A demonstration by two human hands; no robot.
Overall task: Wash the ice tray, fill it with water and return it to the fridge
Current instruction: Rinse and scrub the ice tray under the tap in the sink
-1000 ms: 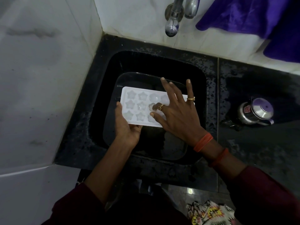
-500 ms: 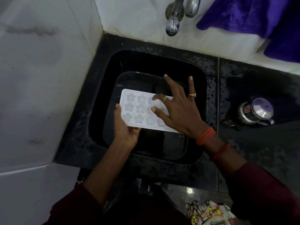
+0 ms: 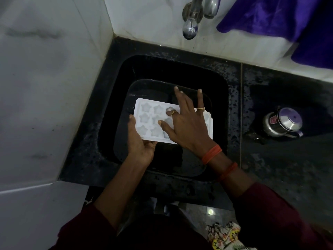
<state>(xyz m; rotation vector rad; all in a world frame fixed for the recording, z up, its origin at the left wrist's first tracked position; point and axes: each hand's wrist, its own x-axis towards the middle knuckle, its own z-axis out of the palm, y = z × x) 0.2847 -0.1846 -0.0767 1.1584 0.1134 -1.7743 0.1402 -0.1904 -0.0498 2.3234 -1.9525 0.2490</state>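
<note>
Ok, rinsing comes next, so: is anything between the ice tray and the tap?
Nothing visible does. The left hand holds the ice tray over the sink, the right hand rests on top, and the tap juts out above the sink's far edge.

Quick headcount from where I'm standing: one white ice tray (image 3: 139, 105), with six star moulds (image 3: 145, 107) showing. The rest are under a hand, so I can't count those. Two hands, a left hand (image 3: 139, 145) and a right hand (image 3: 187, 127). Two gold rings (image 3: 173, 112) and two orange wristbands (image 3: 211, 154), all on the right. One sink (image 3: 162, 69), one black tub (image 3: 144, 85), one tap (image 3: 191, 24), one steel pot (image 3: 282, 123), one purple cloth (image 3: 270, 15).
</note>
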